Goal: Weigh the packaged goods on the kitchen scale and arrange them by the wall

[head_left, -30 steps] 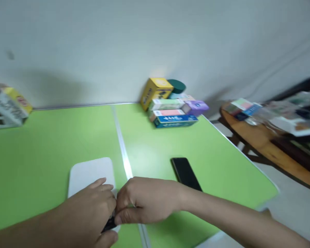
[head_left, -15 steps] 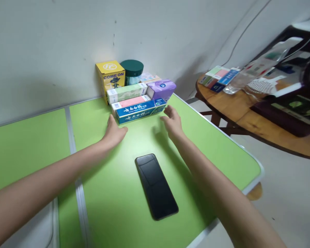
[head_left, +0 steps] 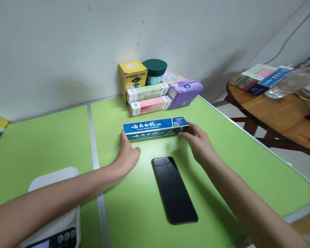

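Head view shows the blue toothpaste box (head_left: 155, 128) drawn forward from the pink box (head_left: 151, 105) and green box (head_left: 148, 92) it sat against half a second ago; a strip of green table (head_left: 113, 115) now separates them. Both hands, empty then, are on it: the left hand (head_left: 127, 155) is partly open, fingers against the box's left end and thumb spread away, while the right hand (head_left: 200, 141) curls round the right end, thumb in front. Black phone (head_left: 174, 189) lies nearer the camera, between the forearms.
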A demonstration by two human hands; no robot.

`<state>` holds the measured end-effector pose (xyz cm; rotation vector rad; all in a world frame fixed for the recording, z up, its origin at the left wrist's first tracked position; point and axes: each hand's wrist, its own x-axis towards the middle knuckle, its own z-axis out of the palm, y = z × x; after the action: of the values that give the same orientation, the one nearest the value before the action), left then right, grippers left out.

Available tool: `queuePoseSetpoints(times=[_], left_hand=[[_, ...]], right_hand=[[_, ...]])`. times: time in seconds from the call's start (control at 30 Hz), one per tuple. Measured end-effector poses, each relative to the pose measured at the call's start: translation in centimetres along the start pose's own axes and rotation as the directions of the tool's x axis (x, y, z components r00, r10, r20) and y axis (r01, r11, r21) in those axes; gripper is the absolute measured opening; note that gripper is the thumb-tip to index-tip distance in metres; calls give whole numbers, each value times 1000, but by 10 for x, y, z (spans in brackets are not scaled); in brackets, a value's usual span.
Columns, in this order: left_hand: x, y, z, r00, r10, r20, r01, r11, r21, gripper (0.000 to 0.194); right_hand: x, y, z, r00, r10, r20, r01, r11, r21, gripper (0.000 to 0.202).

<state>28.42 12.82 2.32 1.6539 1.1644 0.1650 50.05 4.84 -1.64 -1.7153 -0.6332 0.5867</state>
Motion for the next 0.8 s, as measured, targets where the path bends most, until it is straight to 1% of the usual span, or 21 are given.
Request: queuePoseSetpoints(times=[0.07, 0.1, 0.17, 0.23, 0.27, 0.3, 0.37, 0.4, 0.43, 0.47, 0.5, 0.57, 0.63, 0.7, 0.77, 0.8], left_hand=[[-34, -7, -27, 993, -118, 3, 118, 992, -42, 95], [-53, -13, -43, 991, -136, 3, 136, 989, -50, 95], [-91, -29, -79, 985, -166, -35, 163, 984, -68, 92], [-129, -51, -115, 969, -220, -115, 205, 970, -129, 83], [-147, -65, -131, 954, -247, -170, 216, 960, -181, 78], [-164, -79, -146, 935, -273, -228, 220, 947, -233, 75], [-191, -110, -166, 893, -314, -322, 207, 923, -325, 74], [-201, -126, -171, 876, -329, -354, 197, 912, -360, 76], [-208, -141, -174, 863, -339, -375, 186, 902, -389, 77], [-213, -155, -174, 859, -340, -384, 167, 893, -417, 78], [-216, -169, -173, 860, -333, -388, 142, 884, -444, 79], [-218, -192, -168, 880, -293, -373, 84, 870, -485, 80], [-219, -208, -164, 904, -256, -343, 52, 861, -506, 80], [-222, -216, -166, 908, -252, -336, 54, 862, -504, 80], [-226, -215, -175, 898, -246, -365, 50, 881, -470, 82], [-229, -212, -181, 891, -236, -388, 44, 894, -445, 85]], right_hand=[[-33, -16, 7, 998, 4, 70, -4, 1000, -3, 44], [-51, -24, 12, 994, -1, 107, 1, 1000, 1, 46], [-86, -39, 27, 978, -12, 207, 8, 1000, 19, 52], [-122, -50, 45, 939, 7, 344, -21, 999, 36, 61], [-140, -54, 55, 905, 38, 423, -58, 998, 34, 66], [-156, -57, 66, 862, 79, 501, -104, 994, 22, 70], [-186, -60, 86, 765, 150, 626, -176, 984, -21, 76], [-197, -61, 96, 724, 169, 669, -189, 981, -43, 78], [-206, -61, 104, 693, 178, 699, -188, 980, -64, 79], [-213, -61, 111, 674, 180, 716, -176, 981, -80, 79], [-217, -61, 118, 667, 179, 723, -160, 982, -96, 79], [-219, -59, 127, 671, 167, 723, -120, 986, -117, 77], [-216, -57, 132, 696, 125, 707, -67, 992, -110, 75], [-208, -57, 132, 752, 82, 654, -15, 994, -108, 73], [-198, -59, 127, 815, 66, 575, 17, 990, -138, 70], [-193, -61, 124, 837, 60, 543, 31, 987, -156, 68]])
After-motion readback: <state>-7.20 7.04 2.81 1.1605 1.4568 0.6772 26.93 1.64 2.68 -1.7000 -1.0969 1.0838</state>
